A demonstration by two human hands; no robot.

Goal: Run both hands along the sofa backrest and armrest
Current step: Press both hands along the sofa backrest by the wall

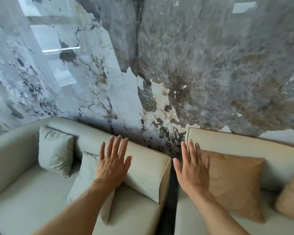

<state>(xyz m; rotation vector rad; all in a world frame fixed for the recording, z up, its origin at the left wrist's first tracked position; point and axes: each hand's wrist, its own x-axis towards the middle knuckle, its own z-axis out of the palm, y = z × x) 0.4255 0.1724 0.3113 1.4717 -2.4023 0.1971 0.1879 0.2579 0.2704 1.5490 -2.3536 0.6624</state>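
At lower centre, the left hand (113, 164) lies flat, fingers spread, on the pale sofa's backrest (143, 168), gripping nothing. The right hand (193, 168), equally open, rests near the second sofa's tan cushion (234, 180). The upholstery looks soft and yielding, better stroked with flat palms than grasped.

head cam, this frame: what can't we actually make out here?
All in the head view:
- Contact: whether the left hand or right hand actually presses the backrest; only their backs show.
- The tan cushion is partly covered by the right hand.
- The small grey cushion is partly hidden by the left forearm.
- The right sofa is cut off by the right edge.
- The gap between the sofas is too dark.
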